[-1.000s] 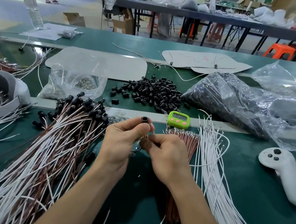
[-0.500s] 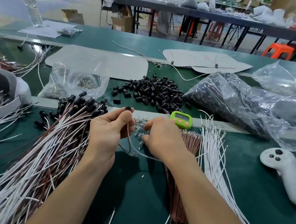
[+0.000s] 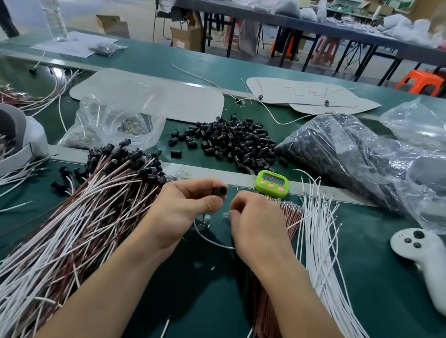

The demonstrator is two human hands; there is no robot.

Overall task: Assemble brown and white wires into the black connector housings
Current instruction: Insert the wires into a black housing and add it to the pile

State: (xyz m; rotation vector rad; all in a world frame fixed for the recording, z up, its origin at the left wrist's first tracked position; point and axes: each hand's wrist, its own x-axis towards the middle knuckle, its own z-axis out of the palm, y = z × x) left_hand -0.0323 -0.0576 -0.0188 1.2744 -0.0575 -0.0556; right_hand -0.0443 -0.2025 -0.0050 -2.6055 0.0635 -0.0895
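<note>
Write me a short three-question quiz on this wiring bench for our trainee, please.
1. True or false: the left hand holds a black connector housing.
2. Which lies to the right of the loose white wires? A water bottle; B white controller; C cardboard box.
3. What colour is the casing of the timer?
Key: 1 true; 2 B; 3 green.
</note>
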